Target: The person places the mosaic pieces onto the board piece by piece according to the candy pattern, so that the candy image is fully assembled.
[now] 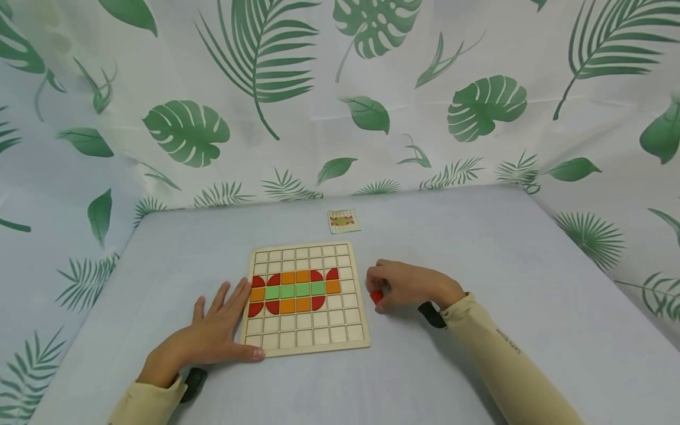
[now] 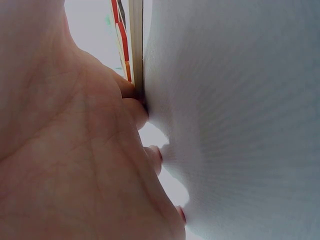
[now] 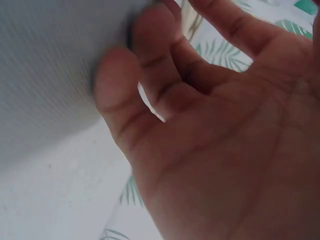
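Note:
A square wooden grid board (image 1: 337,334) lies on the table, partly filled with red rounded pieces (image 1: 317,303), orange squares (image 1: 303,305) and a row of green squares (image 1: 287,291). My left hand (image 1: 211,337) rests at its left side, fingers spread along the edge and thumb at the near corner. In the left wrist view the fingers touch the board's side (image 2: 135,45) and the cloth. Just right of the board, my right hand (image 1: 406,284) pinches a red piece (image 1: 376,296) between thumb and fingers, low over the table. The right wrist view hides that piece behind the fingers.
A small pattern card (image 1: 344,222) with a similar coloured design lies beyond the board. The table is covered with a pale cloth (image 1: 435,378), and a leaf-printed curtain (image 1: 297,153) hangs at the back and sides.

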### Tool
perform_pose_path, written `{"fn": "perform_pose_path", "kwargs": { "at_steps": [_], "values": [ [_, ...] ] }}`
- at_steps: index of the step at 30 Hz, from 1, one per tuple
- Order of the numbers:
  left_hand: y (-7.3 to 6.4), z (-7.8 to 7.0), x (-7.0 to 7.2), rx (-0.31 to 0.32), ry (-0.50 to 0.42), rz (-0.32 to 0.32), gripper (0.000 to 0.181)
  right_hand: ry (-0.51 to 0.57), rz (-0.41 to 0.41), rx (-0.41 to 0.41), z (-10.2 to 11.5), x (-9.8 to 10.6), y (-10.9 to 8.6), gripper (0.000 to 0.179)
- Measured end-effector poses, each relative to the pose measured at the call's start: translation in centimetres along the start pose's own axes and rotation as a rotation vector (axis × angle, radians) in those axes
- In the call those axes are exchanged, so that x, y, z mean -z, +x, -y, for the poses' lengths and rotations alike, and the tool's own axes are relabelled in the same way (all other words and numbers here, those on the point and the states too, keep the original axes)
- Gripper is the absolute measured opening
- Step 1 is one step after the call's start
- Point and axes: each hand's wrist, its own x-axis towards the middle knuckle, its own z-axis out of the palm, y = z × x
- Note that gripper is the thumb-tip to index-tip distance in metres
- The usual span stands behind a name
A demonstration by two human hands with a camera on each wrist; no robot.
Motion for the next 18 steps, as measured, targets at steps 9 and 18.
{"fn": "perform_pose_path", "kwargs": {
  "at_steps": [9,18],
  "values": [
    [-0.02,-0.18,0.1,0.0,-0.009,-0.002,0.146,0.032,-0.002,0.068,-0.54,0.04,0.03,0.023],
    [0.08,0.03,0.06,-0.021,-0.024,-0.002,0.146,-0.023,-0.064,0.124,-0.04,-0.02,-0.19,0.006]
  ]
}}
